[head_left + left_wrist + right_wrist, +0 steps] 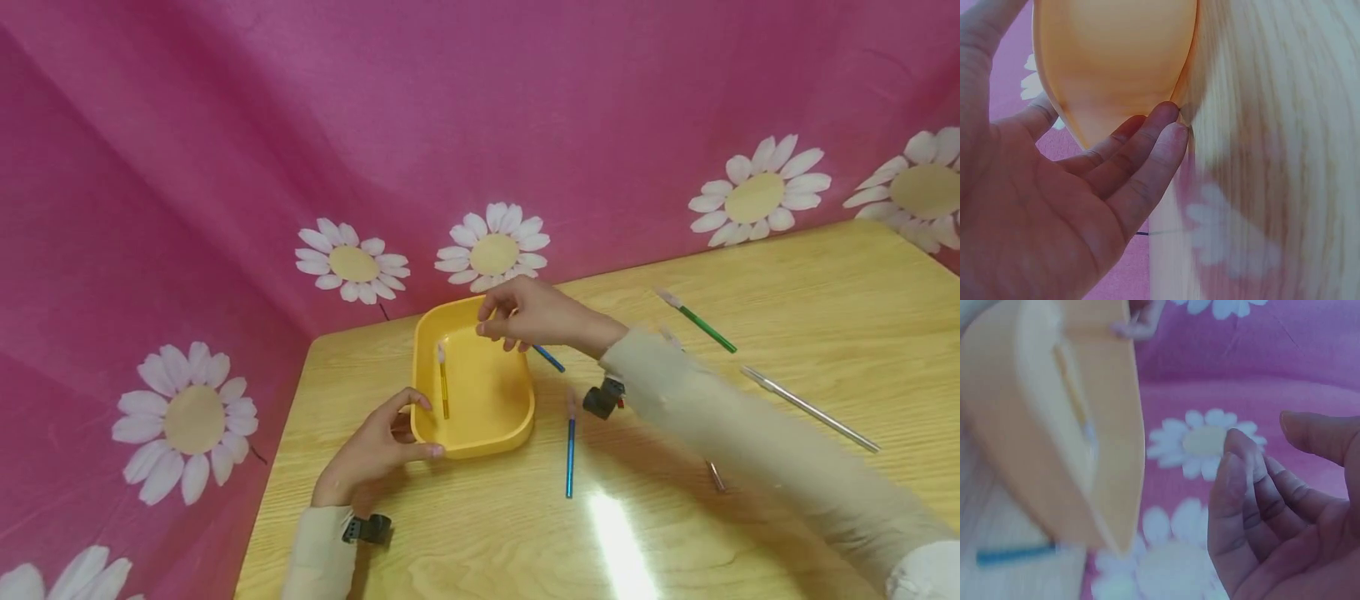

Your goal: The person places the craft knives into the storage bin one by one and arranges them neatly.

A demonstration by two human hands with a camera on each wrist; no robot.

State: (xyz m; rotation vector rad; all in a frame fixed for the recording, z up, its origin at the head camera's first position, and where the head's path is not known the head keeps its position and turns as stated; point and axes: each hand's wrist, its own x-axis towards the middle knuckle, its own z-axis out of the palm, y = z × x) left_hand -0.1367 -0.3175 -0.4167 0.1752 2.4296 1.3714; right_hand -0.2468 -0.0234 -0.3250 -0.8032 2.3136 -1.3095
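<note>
Head: yellow tray [483, 400], left on table [480, 521]; left hand [378, 446] gripping near-left corner; right hand [536, 312] above far-right rim, partly hiding blue pen [550, 359]; left wrist: tray cut off; right wrist: empty, thumb clear of bent fingers [1227, 494], unclear from head.

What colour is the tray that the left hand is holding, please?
The tray is yellow, clearest in the head view.

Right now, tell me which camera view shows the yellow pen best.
The head view: the yellow pen shows full length, fairly sharp, inside the yellow tray. The right wrist view shows it blurred; the left wrist view shows none of it.
</note>
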